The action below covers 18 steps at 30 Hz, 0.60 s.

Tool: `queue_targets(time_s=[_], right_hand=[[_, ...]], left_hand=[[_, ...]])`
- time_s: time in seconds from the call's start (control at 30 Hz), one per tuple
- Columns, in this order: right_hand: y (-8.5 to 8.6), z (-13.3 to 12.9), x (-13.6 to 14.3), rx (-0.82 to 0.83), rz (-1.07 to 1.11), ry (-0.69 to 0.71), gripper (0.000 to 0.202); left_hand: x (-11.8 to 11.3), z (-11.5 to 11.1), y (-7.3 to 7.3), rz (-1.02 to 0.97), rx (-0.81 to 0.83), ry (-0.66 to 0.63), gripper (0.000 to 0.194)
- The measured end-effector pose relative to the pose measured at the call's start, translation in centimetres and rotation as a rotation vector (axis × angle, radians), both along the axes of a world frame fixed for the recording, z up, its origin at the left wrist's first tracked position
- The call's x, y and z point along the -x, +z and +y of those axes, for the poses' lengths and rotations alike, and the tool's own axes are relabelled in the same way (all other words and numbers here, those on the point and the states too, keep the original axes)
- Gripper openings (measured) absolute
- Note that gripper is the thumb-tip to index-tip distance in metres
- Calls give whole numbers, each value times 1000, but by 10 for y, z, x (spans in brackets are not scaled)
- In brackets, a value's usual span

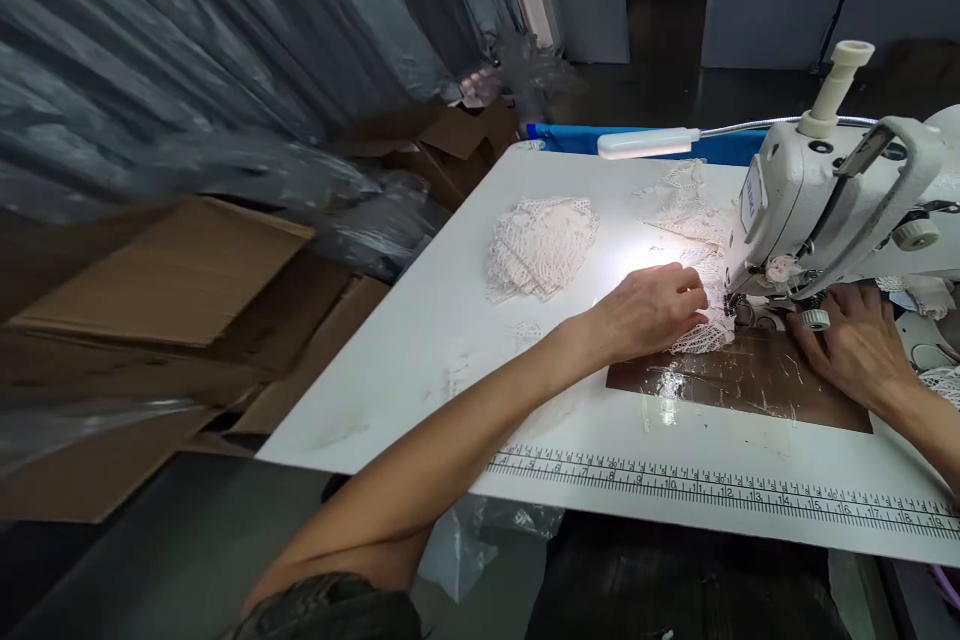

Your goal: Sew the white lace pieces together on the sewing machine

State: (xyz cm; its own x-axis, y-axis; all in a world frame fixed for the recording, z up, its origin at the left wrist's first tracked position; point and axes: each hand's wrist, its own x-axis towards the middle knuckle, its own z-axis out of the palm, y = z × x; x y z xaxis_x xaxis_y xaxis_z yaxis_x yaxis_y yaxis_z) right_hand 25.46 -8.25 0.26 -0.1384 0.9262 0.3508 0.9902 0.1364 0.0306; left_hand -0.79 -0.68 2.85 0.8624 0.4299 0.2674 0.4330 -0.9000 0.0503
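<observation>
A white sewing machine (780, 190) stands at the right of the white table. My left hand (660, 308) is just left of its needle area, its fingers bent down onto a piece of white lace (705, 335). That lace lies partly under the machine head, beside the presser foot. My right hand (862, 345) is low on the right side of the needle area, above a brown plate (742, 385). Machine parts cover its fingertips, so what they touch is hidden. A neat stack of white lace pieces (544, 245) lies left of the left hand.
More lace (686, 205) is spread behind the needle area. A printed ruler (675, 485) runs along the front table edge (637, 518). A white lamp (649, 143) extends from a flexible arm at the back. Cardboard boxes (165, 270) and plastic wrapping stand left of the table.
</observation>
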Motion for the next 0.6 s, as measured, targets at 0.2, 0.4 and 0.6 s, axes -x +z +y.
queue_targets(time_s=[0.2, 0.4, 0.6], right_hand=[[-4, 11, 20, 214, 283, 46, 27], [-14, 1, 29, 272, 455, 136, 31], [-19, -5, 37, 169, 311, 138, 37]], left_hand=[[-21, -4, -21, -69, 120, -37, 19], [-19, 1, -26, -62, 153, -53, 24], [-14, 1, -18, -102, 24, 14, 34]])
